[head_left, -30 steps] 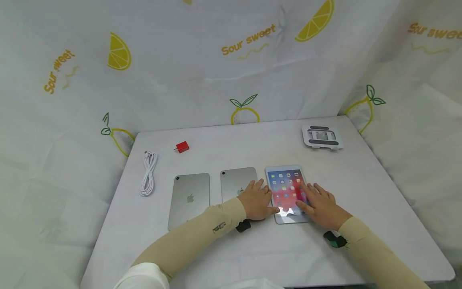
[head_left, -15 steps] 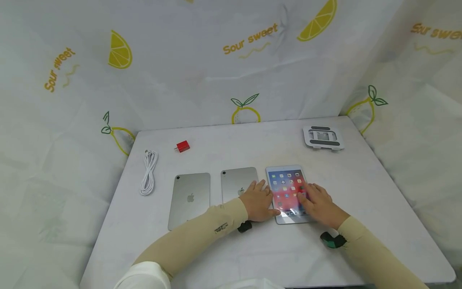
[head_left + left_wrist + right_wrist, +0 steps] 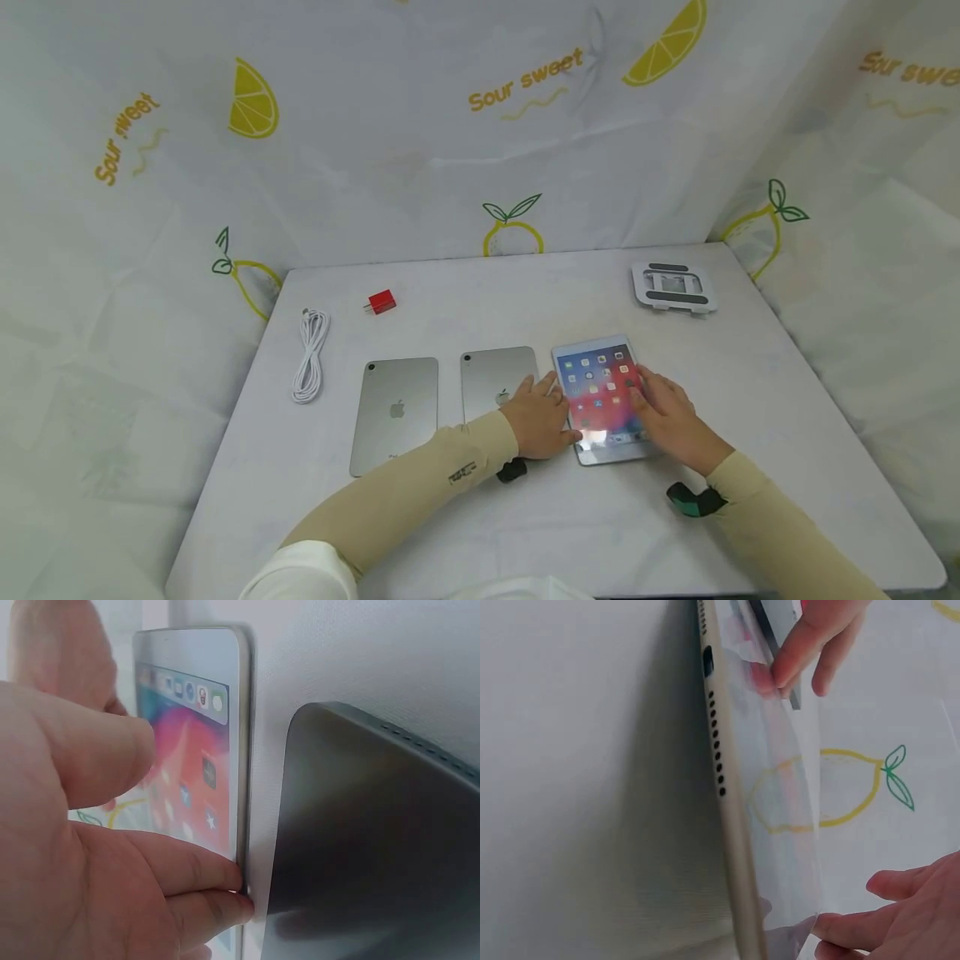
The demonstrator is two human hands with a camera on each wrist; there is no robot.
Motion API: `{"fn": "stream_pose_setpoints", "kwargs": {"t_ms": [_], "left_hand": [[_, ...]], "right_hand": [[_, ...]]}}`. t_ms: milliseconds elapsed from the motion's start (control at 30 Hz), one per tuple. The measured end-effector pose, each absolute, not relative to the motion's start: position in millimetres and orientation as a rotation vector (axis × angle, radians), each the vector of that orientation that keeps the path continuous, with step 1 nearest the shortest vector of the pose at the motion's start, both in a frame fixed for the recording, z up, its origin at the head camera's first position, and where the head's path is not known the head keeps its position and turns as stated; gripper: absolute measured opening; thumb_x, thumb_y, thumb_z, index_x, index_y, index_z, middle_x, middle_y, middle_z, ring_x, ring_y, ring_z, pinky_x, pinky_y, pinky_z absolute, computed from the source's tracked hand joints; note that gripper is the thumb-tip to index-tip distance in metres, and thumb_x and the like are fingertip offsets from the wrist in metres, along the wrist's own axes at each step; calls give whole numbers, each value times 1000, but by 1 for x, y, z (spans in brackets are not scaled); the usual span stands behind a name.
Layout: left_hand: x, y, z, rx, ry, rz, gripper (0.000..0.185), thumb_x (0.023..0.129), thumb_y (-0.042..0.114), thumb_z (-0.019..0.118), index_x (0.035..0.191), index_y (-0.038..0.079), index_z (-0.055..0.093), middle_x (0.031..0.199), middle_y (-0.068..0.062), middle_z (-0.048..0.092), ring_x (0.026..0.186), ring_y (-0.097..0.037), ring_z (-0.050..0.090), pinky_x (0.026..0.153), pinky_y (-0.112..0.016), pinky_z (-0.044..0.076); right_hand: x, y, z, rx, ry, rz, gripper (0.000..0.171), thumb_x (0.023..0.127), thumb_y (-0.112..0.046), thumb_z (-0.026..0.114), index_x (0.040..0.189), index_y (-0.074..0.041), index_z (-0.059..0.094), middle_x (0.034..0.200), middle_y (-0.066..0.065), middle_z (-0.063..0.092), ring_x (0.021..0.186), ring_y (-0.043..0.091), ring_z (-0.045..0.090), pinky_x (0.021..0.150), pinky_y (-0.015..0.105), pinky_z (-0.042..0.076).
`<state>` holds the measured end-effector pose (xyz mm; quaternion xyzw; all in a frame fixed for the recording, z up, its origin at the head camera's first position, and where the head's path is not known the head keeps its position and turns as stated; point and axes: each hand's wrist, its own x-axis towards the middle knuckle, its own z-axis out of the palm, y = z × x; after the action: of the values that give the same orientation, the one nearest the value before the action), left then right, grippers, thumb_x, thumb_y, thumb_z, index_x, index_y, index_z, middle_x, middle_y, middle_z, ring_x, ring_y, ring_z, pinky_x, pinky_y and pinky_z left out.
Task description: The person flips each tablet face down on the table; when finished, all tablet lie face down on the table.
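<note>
A white-framed tablet [image 3: 597, 392] with a lit screen of app icons lies between my hands, its right side tilted up in the head view. My right hand [image 3: 678, 423] grips that raised right edge, thumb over the glass and the other fingers partly hidden. My left hand [image 3: 536, 422] rests at the left edge, fingertips [image 3: 234, 904] against the rim and thumb above the screen. The right wrist view shows the tablet's port-and-speaker edge [image 3: 731, 832] side-on. A silver tablet [image 3: 487, 371], back up, lies just left, partly under my left forearm.
Another silver tablet [image 3: 397, 408] lies back up farther left. Beyond it are a coiled white cable [image 3: 309, 358] and a red charger plug [image 3: 382, 302]. A folded white stand [image 3: 672, 287] sits at the back right of the white table [image 3: 480, 308].
My right hand has gone from lying across the screen to gripping the right edge, and that side of the tablet has risen. My left hand has stayed at the left edge.
</note>
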<state>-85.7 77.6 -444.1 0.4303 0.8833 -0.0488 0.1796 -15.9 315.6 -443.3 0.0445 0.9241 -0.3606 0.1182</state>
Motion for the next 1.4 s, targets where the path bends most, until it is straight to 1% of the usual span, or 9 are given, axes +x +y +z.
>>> {"fn": "stream_pose_setpoints", "kwargs": {"t_ms": [133,300,533,800,1000,1167,1400], "left_hand": [[-86,79,-446,1199,2494,-125,71,111,61,40,162,13,49,169,-4,40,163,-23,15,130,-46,17],[-87,80,-450,1176,2495,-103,73,109,63,42,162,13,48,169,-2,40,163,-22,14,130,-46,16],[-89,79,-452,1172,2507,-77,71,109,61,44,162,14,49,168,0,42,163,-21,15,129,-46,18],[-89,77,-454,1194,2519,-72,71,109,61,45,162,14,49,167,1,43,162,-23,18,129,-47,19],[-89,76,-450,1189,2503,-31,69,110,60,43,164,16,47,167,3,44,162,-24,21,129,-48,18],[-89,75,-447,1195,2512,4,65,111,58,42,163,19,49,166,4,45,160,-24,24,129,-48,19],[-90,74,-445,1215,2521,50,62,112,57,41,162,21,50,166,5,45,160,-24,26,128,-50,21]], "right_hand": [[-13,314,-432,86,2733,-1039,78,116,-44,41,167,8,13,162,42,18,146,66,13,100,91,26],[-9,311,-418,44,2738,-1073,76,116,-41,43,167,6,14,164,39,16,146,65,13,99,91,27],[-6,305,-402,-44,2795,-1122,75,115,-38,46,168,5,15,165,35,21,147,60,16,99,87,34],[-3,296,-394,-113,2789,-1179,70,115,-33,46,169,2,16,166,33,18,148,59,17,99,90,30],[-2,291,-389,-140,2764,-1181,69,116,-33,44,170,-2,16,165,34,16,147,60,18,96,90,32],[-2,288,-387,-178,2731,-1209,67,117,-31,43,171,-4,15,166,32,15,147,59,19,96,89,35],[-2,285,-383,-234,2704,-1235,64,117,-29,41,172,-8,15,167,29,14,147,57,19,97,90,33]]}}
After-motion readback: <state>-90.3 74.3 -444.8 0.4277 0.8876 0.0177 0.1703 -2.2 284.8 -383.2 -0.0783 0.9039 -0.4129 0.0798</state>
